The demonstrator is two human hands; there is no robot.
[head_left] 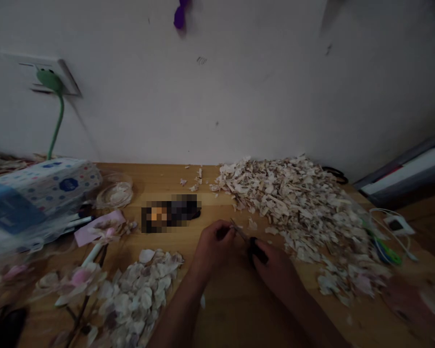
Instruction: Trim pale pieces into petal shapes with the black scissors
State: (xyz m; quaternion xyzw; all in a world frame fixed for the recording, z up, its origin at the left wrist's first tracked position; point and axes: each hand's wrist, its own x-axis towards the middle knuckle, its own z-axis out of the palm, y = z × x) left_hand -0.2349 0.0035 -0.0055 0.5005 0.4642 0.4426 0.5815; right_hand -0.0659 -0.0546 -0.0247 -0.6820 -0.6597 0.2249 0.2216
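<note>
Dark-handled scissors are gripped in my right hand, their blades pointing up and left toward my left hand. The fingertips of my left hand are pinched together close to the blade tips; what they hold, if anything, is too small and dark to make out. Left of my forearm lies a pile of pale rounded petals. Beyond my right hand spreads a large heap of pale, dry-looking scraps.
A blurred-out object lies mid-table. A tissue pack, a clear round container and artificial flowers are on the left. At right are a white cable and a green-blue item. A wall stands behind.
</note>
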